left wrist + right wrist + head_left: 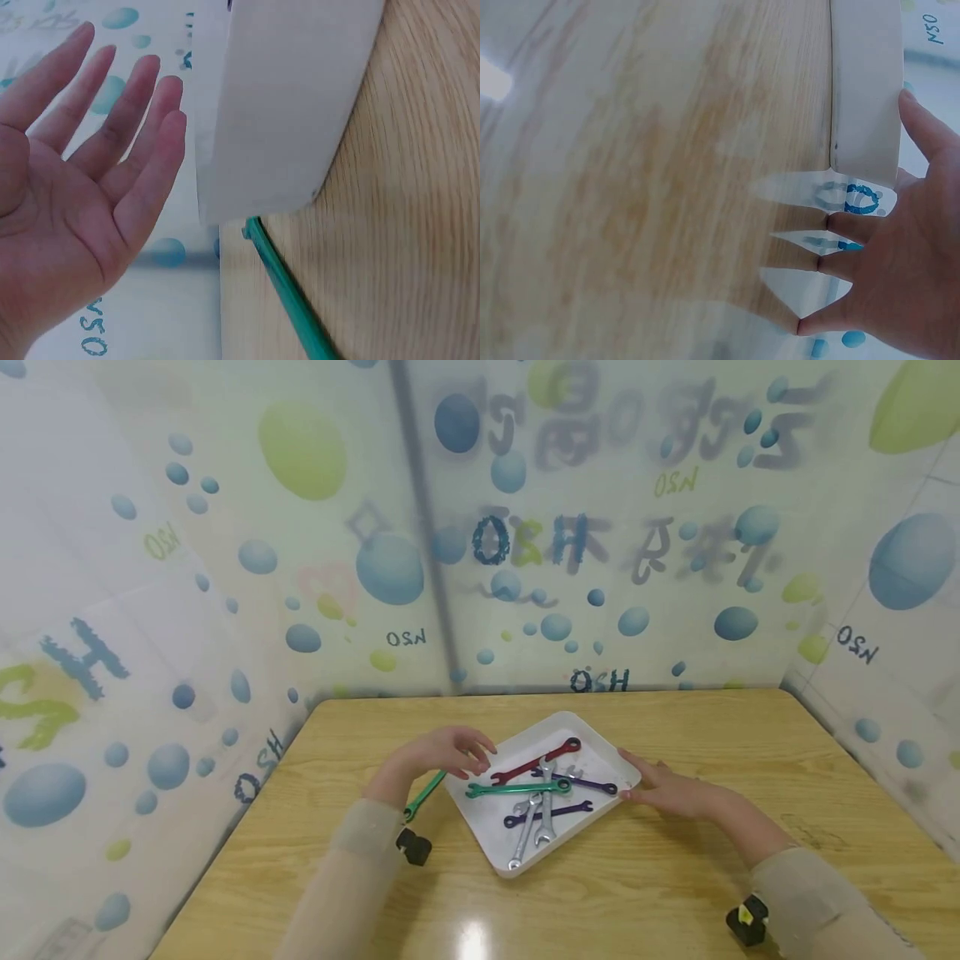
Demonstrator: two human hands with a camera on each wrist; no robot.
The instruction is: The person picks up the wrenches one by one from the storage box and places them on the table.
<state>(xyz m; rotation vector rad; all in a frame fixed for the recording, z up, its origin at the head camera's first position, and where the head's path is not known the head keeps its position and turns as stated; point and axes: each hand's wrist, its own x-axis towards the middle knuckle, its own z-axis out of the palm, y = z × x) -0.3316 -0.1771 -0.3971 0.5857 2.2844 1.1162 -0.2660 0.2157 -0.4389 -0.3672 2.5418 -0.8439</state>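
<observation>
A white tray [486, 837] lies turned at an angle on the wooden table. Inside it are a red wrench [536, 762], a green wrench [517, 788], two purple wrenches [558, 813] and several silver wrenches [547, 822]. My left hand [450, 750] hovers over the tray's left edge, fingers loosely bent and holding nothing. Beside the tray on that side, another green wrench [285, 289] lies on the table, partly hidden by the hand in the head view. At the tray's right corner, my right hand [667, 789] touches the wall with its thumb; its other fingers are spread [847, 266].
The wooden table [675, 893] reaches back to a pale curtain [600, 577] printed with blue and green bubbles, which also hangs at both sides. Small black devices [414, 847] are strapped at both wrists.
</observation>
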